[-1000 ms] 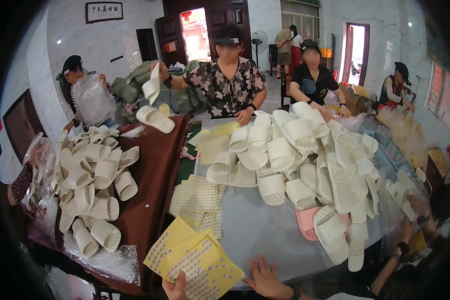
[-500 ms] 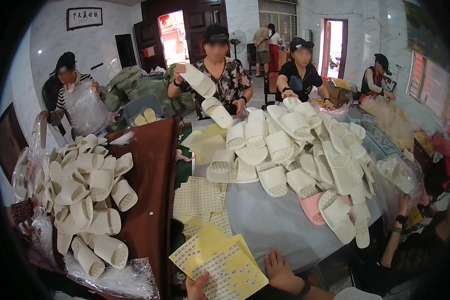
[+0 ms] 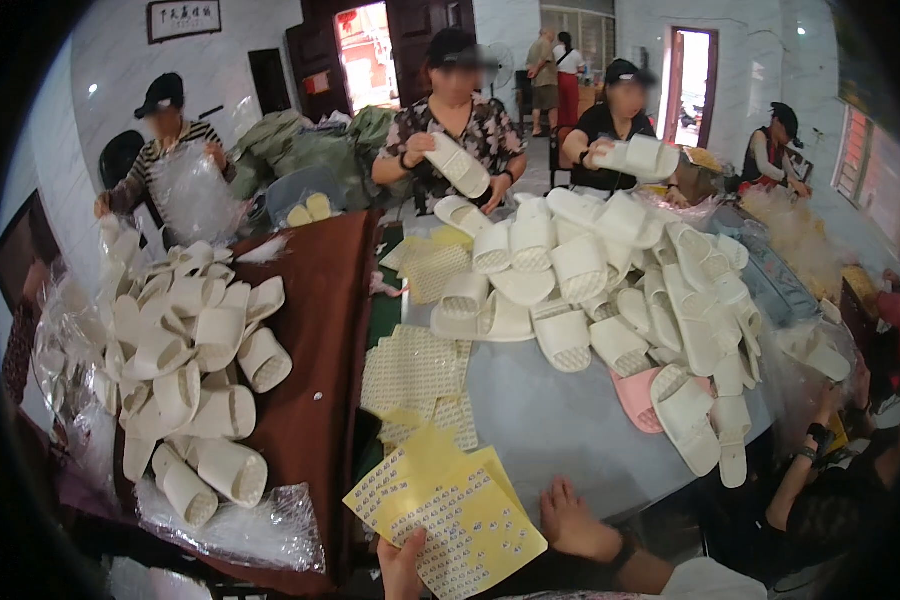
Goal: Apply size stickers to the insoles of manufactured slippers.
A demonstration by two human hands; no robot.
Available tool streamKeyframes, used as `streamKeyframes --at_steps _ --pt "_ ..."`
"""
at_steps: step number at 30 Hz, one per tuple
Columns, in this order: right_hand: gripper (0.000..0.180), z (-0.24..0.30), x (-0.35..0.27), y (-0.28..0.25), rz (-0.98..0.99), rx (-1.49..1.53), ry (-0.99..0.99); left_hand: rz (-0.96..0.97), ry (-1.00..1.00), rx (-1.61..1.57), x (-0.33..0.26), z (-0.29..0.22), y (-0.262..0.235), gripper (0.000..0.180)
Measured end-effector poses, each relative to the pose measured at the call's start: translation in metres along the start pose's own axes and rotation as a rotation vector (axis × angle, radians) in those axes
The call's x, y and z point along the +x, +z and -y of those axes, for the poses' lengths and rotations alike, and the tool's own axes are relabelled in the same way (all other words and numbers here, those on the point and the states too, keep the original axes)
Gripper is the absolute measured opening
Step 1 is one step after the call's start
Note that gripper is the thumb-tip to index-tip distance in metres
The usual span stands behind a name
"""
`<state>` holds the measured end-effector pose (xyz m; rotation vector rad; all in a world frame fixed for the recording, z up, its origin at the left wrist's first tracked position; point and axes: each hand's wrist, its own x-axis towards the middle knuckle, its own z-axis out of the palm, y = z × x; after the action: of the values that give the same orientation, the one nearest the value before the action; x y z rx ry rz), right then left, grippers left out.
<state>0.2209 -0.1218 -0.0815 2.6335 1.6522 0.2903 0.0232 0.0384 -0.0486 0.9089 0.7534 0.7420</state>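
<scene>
Head: slippers [image 3: 578, 272] beyond yel. sheets [image 3: 448, 520]

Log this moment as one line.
left hand: holding yellow sticker sheets | right hand: holding nothing, at gray table edge | on table: piled white slippers, pink slipper

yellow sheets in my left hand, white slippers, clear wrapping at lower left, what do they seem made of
Yellow sheets: likely smooth sticker-backing paper, thin-edged, with rows of small labels. White slippers: probably moulded foam or soft plastic, matt, with dimpled footbeds. Clear wrapping: thin plastic film by its look, glossy, crinkled with bright highlights.
</scene>
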Motion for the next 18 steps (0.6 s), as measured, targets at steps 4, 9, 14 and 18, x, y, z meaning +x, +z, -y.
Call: streamKeyframes --at_steps 4,9,14,18 --pt "0.035 -0.015 0.058 -0.080 -0.026 0.556 -0.211 -0.086 0.113 0.211 -0.006 -0.003 -0.026 0.023" --pt "0.020 0.051 0.161 -0.156 -0.038 1.058 -0.485 -0.151 0.211 0.301 -0.031 -0.009 -0.065 0.020" --pt "0.024 0.174 0.266 -0.131 0.542 1.535 -0.468 -0.202 0.222 0.203 -0.076 -0.021 -0.102 0.033" --pt "0.035 0.261 0.328 -0.137 0.649 1.712 -0.341 -0.344 0.316 -0.099 -0.091 -0.032 -0.115 0.039"
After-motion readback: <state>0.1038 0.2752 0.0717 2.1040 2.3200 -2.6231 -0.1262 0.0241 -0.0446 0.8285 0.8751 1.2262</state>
